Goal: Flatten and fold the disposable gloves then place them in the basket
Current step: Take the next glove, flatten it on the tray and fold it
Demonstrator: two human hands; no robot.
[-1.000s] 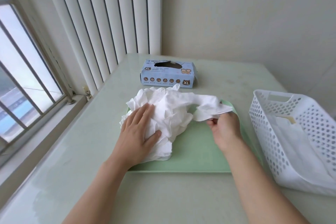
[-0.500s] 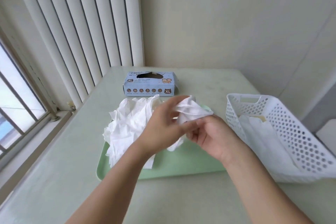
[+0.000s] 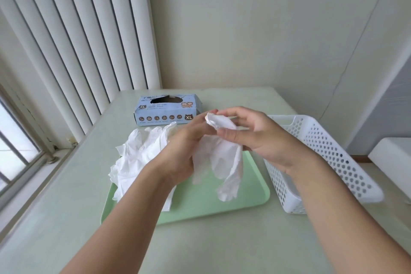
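Holding glove (image 3: pixel 224 158) w/ left hand (image 3: pixel 189 147) & right hand (image 3: pixel 255 133) above tray (image 3: pixel 244 196).

free: near table edge (image 3: pixel 200 249) | blocked: tray (image 3: pixel 244 196), basket (image 3: pixel 322 151) right, box (image 3: pixel 166 111) behind

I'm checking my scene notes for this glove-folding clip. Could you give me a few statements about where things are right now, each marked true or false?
1. Both hands, left hand and right hand, hold one white disposable glove above the pale green tray. True.
2. The white perforated plastic basket stands left of the tray. False: it stands right of it.
3. A pile of crumpled white gloves lies on the tray. True.
4. The light blue glove box sits inside the basket. False: it sits on the table behind the tray.
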